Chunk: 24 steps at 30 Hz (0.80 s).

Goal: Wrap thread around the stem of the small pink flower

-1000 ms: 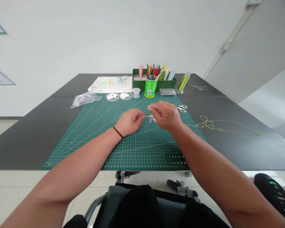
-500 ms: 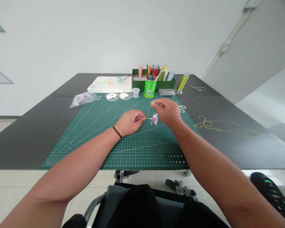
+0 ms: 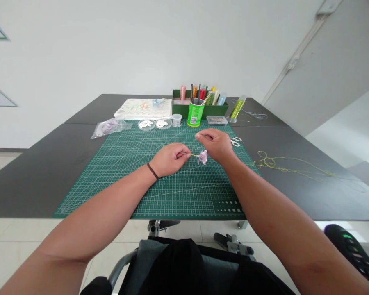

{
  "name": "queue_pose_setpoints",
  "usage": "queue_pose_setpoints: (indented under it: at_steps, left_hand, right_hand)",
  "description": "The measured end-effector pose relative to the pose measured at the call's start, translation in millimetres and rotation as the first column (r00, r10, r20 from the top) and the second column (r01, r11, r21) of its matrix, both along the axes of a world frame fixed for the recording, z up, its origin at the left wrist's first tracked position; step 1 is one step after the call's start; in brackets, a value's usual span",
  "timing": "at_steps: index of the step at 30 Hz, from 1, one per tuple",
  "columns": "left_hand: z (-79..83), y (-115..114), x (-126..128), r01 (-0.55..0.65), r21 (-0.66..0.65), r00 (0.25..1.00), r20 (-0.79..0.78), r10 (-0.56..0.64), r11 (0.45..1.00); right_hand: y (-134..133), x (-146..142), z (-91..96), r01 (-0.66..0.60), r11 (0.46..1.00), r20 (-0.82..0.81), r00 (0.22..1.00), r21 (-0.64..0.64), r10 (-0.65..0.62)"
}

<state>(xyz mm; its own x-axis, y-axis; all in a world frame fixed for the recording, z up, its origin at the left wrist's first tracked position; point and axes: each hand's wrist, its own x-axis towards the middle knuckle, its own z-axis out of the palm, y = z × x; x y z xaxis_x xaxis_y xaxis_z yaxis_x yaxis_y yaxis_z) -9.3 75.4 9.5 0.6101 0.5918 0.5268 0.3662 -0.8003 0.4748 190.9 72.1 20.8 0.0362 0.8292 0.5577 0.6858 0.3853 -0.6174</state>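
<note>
My left hand (image 3: 171, 159) is closed in a pinch on the thin stem of a small pale-purple artificial flower (image 3: 203, 156). The flower head points right, and a yellow-green wrap shows on the stem just past the fingertips. Above and right of the flower, my right hand (image 3: 215, 143) is pinched closed. A fine thread ran from its fingers to the stem a moment ago; now it is too thin to make out clearly. Both hands are over a green cutting mat (image 3: 184, 192). White-handled scissors (image 3: 235, 141) lie just beyond my right hand, their blades partly hidden.
Loose yellow-green thread (image 3: 273, 160) lies on the black table at right. Toward the back stand a green can (image 3: 195, 114) of tools, a green box (image 3: 180, 108) of thread spools, a yellow-green spool (image 3: 237, 108), two dishes of white pieces (image 3: 146, 124) and a plastic bag (image 3: 107, 128).
The flower has shifted slightly right and down, tilting a little on its stem. Both hands keep their pinches. The thread between them no longer shows clearly.
</note>
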Motion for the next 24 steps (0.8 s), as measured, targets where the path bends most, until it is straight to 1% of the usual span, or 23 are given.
queue_pose_setpoints:
  at_steps: [7, 11, 17, 24]
  left_hand:
    - [0.6, -1.0, -0.5, -0.004, 0.009, 1.000, 0.011, 0.004, 1.000]
    - [1.0, -1.2, -0.9, -0.010, 0.017, 0.999, 0.031, 0.009, 1.000]
    - [2.6, -2.2, -1.5, -0.042, 0.020, 0.997, 0.059, 0.041, 0.999]
    - [2.9, -2.9, -2.1, -0.129, 0.060, 0.983, 0.137, 0.119, 0.990]
  right_hand:
    - [4.8, 1.4, -6.9, -0.040, 0.992, -0.030, 0.999, -0.121, 0.037]
    - [6.4, 1.7, -8.6, -0.065, 0.984, -0.052, 0.997, -0.164, 0.058]
    - [7.3, -0.9, -10.5, -0.135, 0.950, -0.109, 0.988, -0.281, 0.108]
    - [4.8, -4.5, -12.8, -0.277, 0.926, -0.112, 0.960, -0.256, 0.256]
